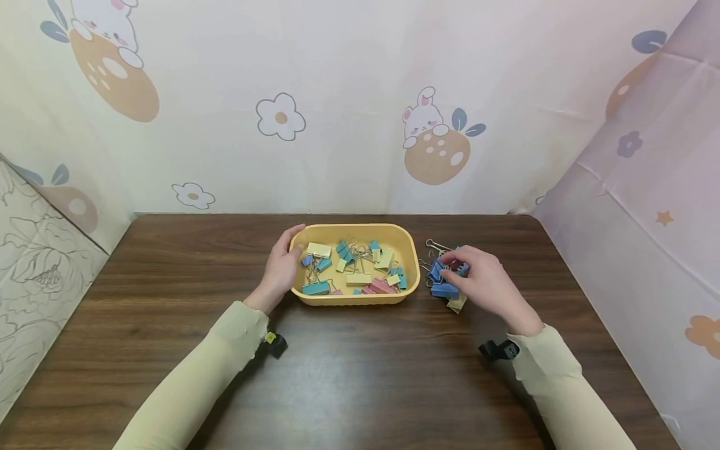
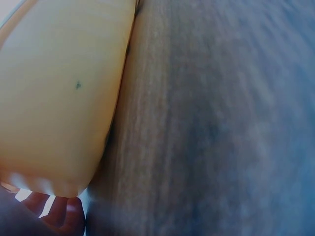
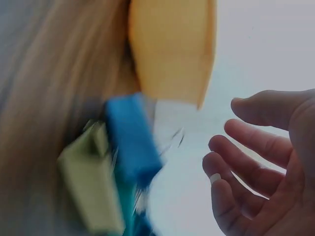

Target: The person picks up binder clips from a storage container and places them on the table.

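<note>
A yellow plastic bin (image 1: 354,300) holds several binder clips in yellow, teal, pink and blue. At its left end, my left hand (image 1: 279,265) grips the rim, the thumb over the edge and the fingers along the outside; those fingers (image 2: 74,216) show against the bin's end wall in the left wrist view. My right hand (image 1: 484,280) hovers at a pile of blue binder clips (image 1: 444,290) to the right of the bin. The right wrist view shows its fingers (image 3: 261,142) loosely bent and apart from the thumb, with nothing between them. A yellow binder clip (image 1: 457,304) lies at the pile's near side.
Both stand on a dark wood-grain table (image 1: 382,375). A patterned curtain (image 1: 349,156) hangs behind the table's back edge and along the right side. In the right wrist view, a blue clip (image 3: 133,137) and a yellow clip (image 3: 93,187) appear blurred near the bin.
</note>
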`<state>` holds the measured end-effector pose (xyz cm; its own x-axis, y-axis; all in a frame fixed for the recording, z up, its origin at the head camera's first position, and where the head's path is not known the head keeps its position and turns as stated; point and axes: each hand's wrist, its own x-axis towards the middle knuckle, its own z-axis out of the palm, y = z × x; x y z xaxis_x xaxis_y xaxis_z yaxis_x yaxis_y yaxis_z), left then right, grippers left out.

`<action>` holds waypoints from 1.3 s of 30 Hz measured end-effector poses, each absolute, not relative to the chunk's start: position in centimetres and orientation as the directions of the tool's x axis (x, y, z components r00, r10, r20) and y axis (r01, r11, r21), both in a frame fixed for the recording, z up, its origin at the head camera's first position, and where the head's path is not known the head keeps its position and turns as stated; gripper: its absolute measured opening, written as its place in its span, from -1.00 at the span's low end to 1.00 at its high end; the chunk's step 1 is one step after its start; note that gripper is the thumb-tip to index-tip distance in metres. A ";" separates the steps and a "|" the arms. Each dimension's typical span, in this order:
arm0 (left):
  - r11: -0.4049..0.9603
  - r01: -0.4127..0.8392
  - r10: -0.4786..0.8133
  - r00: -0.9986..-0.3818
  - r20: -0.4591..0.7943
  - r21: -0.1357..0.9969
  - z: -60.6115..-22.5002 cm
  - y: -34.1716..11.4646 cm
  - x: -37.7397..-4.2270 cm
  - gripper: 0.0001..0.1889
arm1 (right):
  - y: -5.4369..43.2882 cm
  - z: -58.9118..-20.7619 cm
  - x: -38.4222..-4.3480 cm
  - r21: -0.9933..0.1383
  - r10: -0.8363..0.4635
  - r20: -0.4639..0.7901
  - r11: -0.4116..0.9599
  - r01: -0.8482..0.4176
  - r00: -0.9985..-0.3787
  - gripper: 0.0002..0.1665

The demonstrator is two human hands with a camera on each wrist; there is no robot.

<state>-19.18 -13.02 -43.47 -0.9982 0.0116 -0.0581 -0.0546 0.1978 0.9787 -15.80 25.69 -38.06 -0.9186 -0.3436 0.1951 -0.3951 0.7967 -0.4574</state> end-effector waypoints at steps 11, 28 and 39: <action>0.208 -0.053 0.009 -0.998 -0.056 0.977 -43.5 -12.9 -19.2 -0.53 | 18.2 -38.0 -16.8 -0.551 -0.470 0.169 0.683 -0.479 -0.866 -0.72; 0.193 -0.042 0.004 -0.999 -0.044 0.980 -43.7 -12.9 -19.3 -0.53 | 9.5 -39.4 -19.3 -0.515 -0.731 -0.050 0.603 -0.609 -0.681 -0.59; 0.174 -0.033 0.000 -0.999 -0.033 0.984 -43.8 -12.9 -19.3 -0.54 | 6.4 -40.2 -20.2 -0.479 -0.775 -0.109 0.590 -0.651 -0.622 -0.62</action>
